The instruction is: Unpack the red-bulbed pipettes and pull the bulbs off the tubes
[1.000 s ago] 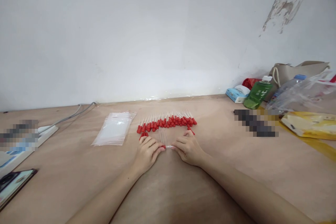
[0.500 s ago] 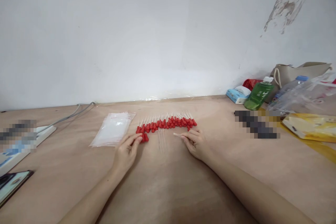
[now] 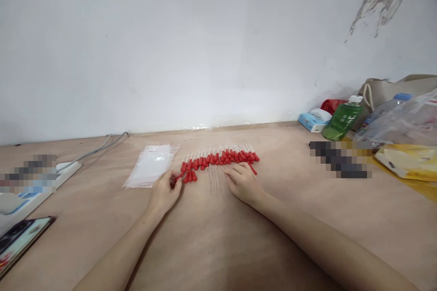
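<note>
My left hand [image 3: 166, 192] is closed, with a red rubber dropper bulb [image 3: 178, 177] pinched between thumb and fingertips. Right beside it lie a few loose red bulbs [image 3: 190, 177]. My right hand [image 3: 244, 183] is closed in a pinch on a thin clear glass tube, mostly hidden by the fingers. Between the hands rest several bare glass tubes [image 3: 213, 182], side by side. Behind both hands stretches a row of droppers [image 3: 213, 159], red bulbs toward me and clear tubes pointing at the wall.
Clear zip bags [image 3: 152, 166] are stacked left of the droppers. Farther left are a power strip [image 3: 70, 170] with a grey cable and a phone [image 3: 27, 241]. On the right stand a tissue pack [image 3: 312, 121], a green bottle [image 3: 343, 120] and plastic bags [image 3: 403, 122].
My left hand has picked up a red bulb, its fingers now left of the loose ones. My right hand has moved left toward the bare tubes. The view has shifted slightly.
</note>
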The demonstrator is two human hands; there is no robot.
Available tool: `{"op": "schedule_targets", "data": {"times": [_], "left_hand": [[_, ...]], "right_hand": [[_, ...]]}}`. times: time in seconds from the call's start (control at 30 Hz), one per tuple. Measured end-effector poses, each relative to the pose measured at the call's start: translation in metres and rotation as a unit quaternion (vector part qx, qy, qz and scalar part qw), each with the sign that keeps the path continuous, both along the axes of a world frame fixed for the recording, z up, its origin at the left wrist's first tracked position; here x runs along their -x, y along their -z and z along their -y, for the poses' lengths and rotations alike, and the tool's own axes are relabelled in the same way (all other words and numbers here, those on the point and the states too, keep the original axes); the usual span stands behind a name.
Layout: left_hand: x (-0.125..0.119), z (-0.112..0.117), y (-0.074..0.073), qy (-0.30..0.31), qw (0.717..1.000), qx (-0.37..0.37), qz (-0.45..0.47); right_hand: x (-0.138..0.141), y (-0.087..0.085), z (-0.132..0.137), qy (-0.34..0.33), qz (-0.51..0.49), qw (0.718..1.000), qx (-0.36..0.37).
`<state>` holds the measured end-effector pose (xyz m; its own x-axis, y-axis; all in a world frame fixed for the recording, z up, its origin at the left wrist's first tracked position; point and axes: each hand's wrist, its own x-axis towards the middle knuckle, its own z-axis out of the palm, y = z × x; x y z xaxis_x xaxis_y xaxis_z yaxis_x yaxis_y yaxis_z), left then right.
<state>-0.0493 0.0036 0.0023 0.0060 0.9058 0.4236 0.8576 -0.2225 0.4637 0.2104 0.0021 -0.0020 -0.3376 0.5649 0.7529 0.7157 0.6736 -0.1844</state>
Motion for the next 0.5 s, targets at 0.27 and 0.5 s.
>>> {"op": "schedule_targets", "data": {"times": [0.27,0.5], "left_hand": [[-0.001,0.002,0.001,0.039,0.998,0.025,0.042],[-0.001,0.005,-0.001,0.009,0.999,-0.051,-0.004]], "right_hand": [[0.013,0.007,0.002,-0.01,0.048,0.997,0.06],[0.013,0.003,0.011,-0.011,0.043,0.993,0.111]]}}
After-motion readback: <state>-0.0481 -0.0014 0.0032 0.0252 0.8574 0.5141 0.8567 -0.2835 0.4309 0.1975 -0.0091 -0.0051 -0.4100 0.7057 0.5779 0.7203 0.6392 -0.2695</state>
